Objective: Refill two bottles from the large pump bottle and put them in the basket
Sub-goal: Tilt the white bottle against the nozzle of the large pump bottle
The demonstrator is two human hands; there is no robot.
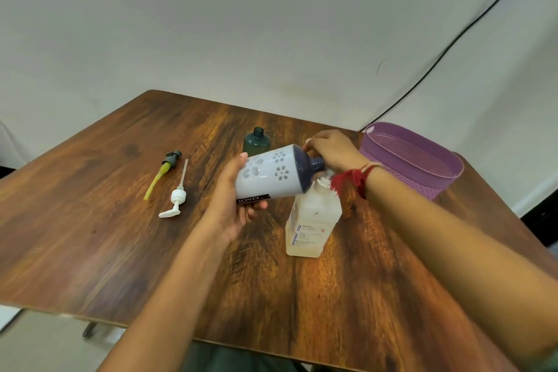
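Both hands hold the tilted flowered bottle [271,174] over the clear bottle [312,220].

Left hand [234,205]: you grip the base of the flowered white bottle [271,174], tipped sideways.
Right hand [332,151]: your fingers close at its dark neck, above the large clear bottle [312,220].
Table [120,235]: green bottle [256,142], two loose pumps [175,202].
Far right: purple basket [410,160].
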